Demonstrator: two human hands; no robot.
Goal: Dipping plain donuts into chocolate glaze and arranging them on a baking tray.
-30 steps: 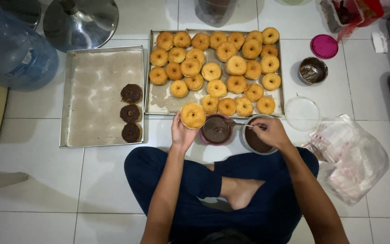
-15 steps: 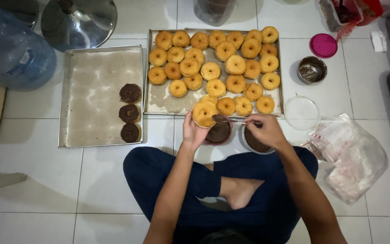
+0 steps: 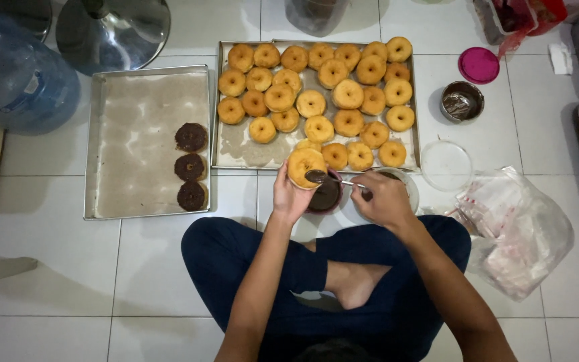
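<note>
Left hand [image 3: 291,198] gripping donut [image 3: 305,165] over bowl [image 3: 326,196]; right hand [image 3: 382,199] clasping spoon [image 3: 326,178], handle lying sideways, loaded tip touching donut's lower edge.

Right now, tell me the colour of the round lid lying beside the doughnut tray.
Bright pink lid, clearest in the head view.

Golden-brown doughnut [image 3: 305,165], dark-brown chocolate on the spoon [image 3: 317,177], 3 chocolate-brown glazed doughnuts [image 3: 190,167] (magenta lid [image 3: 478,64] nearby).
</note>
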